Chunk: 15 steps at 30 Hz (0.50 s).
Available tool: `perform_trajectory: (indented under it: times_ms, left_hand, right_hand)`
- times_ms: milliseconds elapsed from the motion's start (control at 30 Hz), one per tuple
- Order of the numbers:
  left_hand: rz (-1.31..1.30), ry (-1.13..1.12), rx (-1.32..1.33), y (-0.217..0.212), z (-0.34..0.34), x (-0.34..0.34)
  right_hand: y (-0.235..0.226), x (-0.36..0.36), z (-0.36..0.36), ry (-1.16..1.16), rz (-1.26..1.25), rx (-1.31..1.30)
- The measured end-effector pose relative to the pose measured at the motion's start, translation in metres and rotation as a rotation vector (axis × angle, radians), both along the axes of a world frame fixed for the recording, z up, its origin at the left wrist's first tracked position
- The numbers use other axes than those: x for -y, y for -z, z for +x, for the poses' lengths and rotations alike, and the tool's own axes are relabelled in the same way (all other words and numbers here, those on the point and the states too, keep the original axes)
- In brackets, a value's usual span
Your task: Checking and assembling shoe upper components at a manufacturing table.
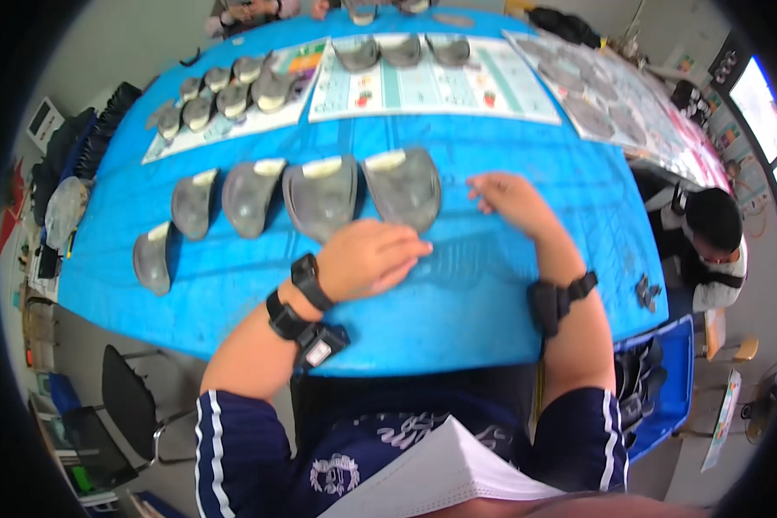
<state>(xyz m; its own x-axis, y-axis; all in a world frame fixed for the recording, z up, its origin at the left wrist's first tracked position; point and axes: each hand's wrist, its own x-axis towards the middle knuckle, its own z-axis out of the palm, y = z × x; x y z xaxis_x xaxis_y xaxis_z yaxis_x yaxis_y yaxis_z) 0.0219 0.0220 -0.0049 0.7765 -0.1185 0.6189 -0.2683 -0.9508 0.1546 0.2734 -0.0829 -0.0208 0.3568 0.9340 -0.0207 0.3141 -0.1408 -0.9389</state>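
Several grey, curved, shell-shaped pieces, each with a cream strip at its top edge, form a bent row on the blue-covered table (527, 319). The rightmost shell piece (406, 194) lies between my hands, with another shell piece (321, 194) on its left. My left hand (373, 257) is at the lower edges of these two, its fingers stretched out flat and nothing visible in them. Whether it touches them I cannot tell. My right hand (511, 200) hovers to the right of the row, fingers loosely bent and apart, holding nothing visible. Black bands circle both forearms.
Beyond the row, printed sheets (440, 95) carry more grey shell pieces (272, 91). A blue crate (678, 371) with black items stands by the table's right edge. A person in a black cap (712, 224) is at the right. A chair (129, 384) stands at the left.
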Motion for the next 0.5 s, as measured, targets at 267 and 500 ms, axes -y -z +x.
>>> perform_trajectory:
  times_ms: [267,500]
  left_hand:
    - [-0.007,0.023,0.044,0.001,-0.003,0.004]
    - [-0.019,0.039,0.055,0.004,-0.007,0.000]
  right_hand:
    - [-0.041,0.014,-0.051,0.235,0.542,0.937]
    - [-0.077,0.097,-0.130,-0.091,1.983,0.891]
